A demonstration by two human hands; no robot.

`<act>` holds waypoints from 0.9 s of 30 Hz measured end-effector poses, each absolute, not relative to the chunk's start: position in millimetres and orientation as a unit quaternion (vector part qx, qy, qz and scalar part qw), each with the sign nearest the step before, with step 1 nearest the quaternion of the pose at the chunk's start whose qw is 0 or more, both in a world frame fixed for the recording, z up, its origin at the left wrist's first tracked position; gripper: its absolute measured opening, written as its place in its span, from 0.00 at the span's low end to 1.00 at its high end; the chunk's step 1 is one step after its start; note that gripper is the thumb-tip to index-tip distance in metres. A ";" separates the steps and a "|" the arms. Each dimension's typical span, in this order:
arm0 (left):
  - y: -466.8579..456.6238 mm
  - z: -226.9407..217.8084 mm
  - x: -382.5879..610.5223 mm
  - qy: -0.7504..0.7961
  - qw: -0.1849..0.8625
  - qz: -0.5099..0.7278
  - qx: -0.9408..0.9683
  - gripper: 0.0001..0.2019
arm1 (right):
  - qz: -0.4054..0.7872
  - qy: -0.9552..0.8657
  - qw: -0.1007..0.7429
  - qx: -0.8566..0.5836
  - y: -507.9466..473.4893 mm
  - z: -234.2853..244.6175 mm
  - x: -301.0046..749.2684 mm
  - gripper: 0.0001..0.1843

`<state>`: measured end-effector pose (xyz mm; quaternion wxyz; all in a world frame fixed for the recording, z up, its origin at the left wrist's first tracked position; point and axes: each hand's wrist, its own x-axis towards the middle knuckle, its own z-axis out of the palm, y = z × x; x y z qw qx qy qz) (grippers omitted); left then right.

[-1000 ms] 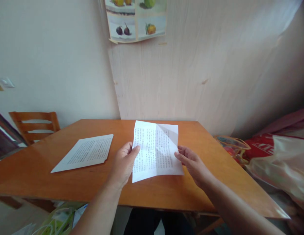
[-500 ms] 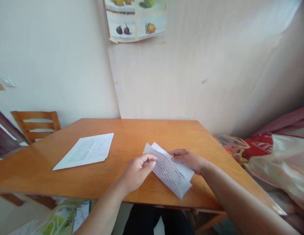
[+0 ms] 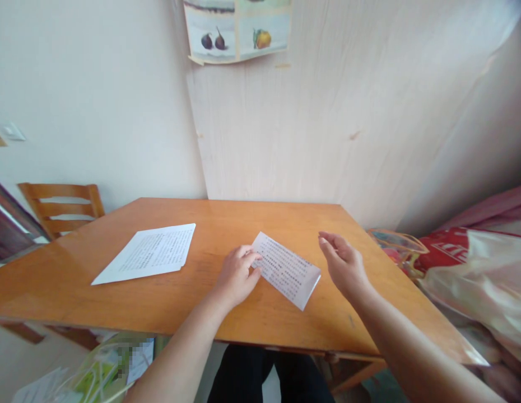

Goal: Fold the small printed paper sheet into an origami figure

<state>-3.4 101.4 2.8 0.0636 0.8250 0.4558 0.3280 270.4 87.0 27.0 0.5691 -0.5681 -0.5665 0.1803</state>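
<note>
A folded sheet of printed paper [image 3: 288,271] lies at a slant on the wooden table in front of me, its text side up. My left hand [image 3: 238,277] rests at the paper's left edge, fingertips touching it and the thumb apart from the fingers. To the right of the paper, my right hand [image 3: 343,263] is raised above the table. Its fingers are stretched out and slightly bent, with nothing in them, clear of the sheet.
A stack of printed sheets [image 3: 149,254] lies on the left part of the table [image 3: 227,215]. Behind it stands a wooden chair [image 3: 67,210]. Bags [image 3: 474,274] are piled along the right side. Under the front left edge is a clear plastic bag [image 3: 96,369].
The paper, loosely folded and held up between both hands before, now lies flatter on the table. My right hand has let go and moved right; my left stays at its left edge.
</note>
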 end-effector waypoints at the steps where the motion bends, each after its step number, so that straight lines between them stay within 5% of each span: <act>1: 105.6 1.8 -2.7 0.459 0.071 0.318 0.826 0.12 | 0.142 -0.584 0.574 -0.556 79.9 30.4 267.7 0.23; 5: 109.5 0.9 -1.0 0.457 0.109 0.278 0.838 0.15 | 0.022 -0.695 0.516 -0.500 53.2 41.3 256.5 0.15; 13: 64.7 18.4 -17.2 0.486 0.046 0.174 0.855 0.06 | 0.012 -0.814 0.271 -0.513 48.1 18.1 268.8 0.14; 22: 80.7 25.6 20.8 0.425 0.042 0.229 0.875 0.14 | 0.045 -0.809 0.314 -0.495 60.5 21.0 244.9 0.18; 27: 94.9 -5.5 30.7 0.421 0.081 0.168 0.888 0.22 | 0.029 -0.860 0.195 -0.470 68.4 -1.8 227.5 0.24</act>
